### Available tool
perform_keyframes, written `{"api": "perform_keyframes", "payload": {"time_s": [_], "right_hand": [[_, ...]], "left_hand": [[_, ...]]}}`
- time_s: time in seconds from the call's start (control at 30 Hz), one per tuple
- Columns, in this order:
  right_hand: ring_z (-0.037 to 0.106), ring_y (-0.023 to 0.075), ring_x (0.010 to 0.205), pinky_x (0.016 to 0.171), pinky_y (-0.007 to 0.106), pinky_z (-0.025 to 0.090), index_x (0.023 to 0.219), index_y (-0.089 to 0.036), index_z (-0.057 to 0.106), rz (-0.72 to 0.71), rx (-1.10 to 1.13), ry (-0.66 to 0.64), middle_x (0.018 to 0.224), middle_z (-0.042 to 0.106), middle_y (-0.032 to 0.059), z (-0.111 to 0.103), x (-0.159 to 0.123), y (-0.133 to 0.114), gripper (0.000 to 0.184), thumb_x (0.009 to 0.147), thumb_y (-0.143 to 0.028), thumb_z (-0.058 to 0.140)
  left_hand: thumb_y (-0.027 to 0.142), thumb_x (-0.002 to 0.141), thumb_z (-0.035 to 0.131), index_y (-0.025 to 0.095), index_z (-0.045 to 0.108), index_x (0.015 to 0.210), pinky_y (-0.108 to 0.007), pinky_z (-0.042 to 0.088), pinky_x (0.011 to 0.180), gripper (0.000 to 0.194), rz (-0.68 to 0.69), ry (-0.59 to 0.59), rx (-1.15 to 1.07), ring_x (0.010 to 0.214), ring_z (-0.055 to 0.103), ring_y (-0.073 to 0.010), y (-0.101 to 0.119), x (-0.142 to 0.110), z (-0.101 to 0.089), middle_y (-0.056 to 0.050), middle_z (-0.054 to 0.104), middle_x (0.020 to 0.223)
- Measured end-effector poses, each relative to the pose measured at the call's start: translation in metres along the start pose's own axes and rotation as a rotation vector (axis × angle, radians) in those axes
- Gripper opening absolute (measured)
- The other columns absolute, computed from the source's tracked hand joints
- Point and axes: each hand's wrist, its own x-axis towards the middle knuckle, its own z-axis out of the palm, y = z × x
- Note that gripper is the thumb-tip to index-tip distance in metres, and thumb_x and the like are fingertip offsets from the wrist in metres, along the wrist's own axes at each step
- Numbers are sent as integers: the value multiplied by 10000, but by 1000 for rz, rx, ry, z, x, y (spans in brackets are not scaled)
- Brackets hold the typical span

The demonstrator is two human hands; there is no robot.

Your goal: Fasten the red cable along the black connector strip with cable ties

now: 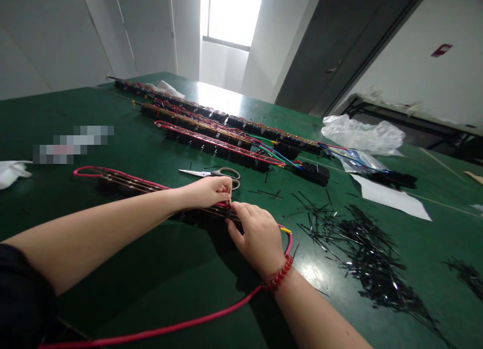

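Nearest: thick red cable (211,316) on green table (151,298), well this side of the scissors (209,173), running up twd the R wrist w/ its red bead bracelet (278,277). Black sleeve (22,293) on L arm, also this side & far L of scissors.

R hand (260,233): nearer than scissors, a bit R; thumb + fingers narrow around the wiring strip (126,182), how firmly can't tell. L hand (209,192): just this side of scissors, partly overlapping handles in view; fingertips pinched on a thin dark pc. (229,195), too small to ID, right at the strip. Strip itself lies just nearer than scissors, sticking out L past them, black underneath, red wire looped at L end.

R of scissors: big messy pile of thin black pcs. (372,266), some strays closer in. White sheet (392,197) further R.

Behind scissors: more wired strips (211,130), roughly side by side, red/blue/green wires at R ends. Clear plastic bag (360,133) back R of scissors. Well beyond scissors: bright window (236,12); dark door (313,52) beyond & R.
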Motion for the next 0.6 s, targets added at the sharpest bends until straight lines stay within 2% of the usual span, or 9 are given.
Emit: {"api": "perform_keyframes", "payload": {"time_s": [0.2,0.37,0.47,0.6], "right_hand": [[620,231,955,818,348,396,1153,-219,594,-4,13,9,1088,714,51,-1,0,0,247,926,-310,563],[609,234,913,842,390,347,1107,-200,593,25,-68,21,1015,711,67,0,2,-3,235,917,-333,555],[592,248,874,800,402,339,985,-188,605,61,-164,-1,935,687,78,-2,3,-5,249,909,-417,545],[580,233,807,677,357,323,888,-199,592,80,-229,-40,847,656,71,-7,4,-2,296,888,-492,551]], "left_hand": [[305,843,495,217,493,812,-258,449,668,93,11,-6,-12,749,610,-157,-1,0,2,12,663,796],[310,854,508,214,537,842,-262,425,667,101,49,17,32,722,565,-153,3,-2,5,27,600,742],[318,860,509,210,559,858,-267,418,688,119,61,24,54,736,548,-155,5,-2,6,22,583,756],[328,852,520,199,567,878,-261,444,702,140,61,-1,32,753,578,-154,5,-2,5,9,616,787]]}}
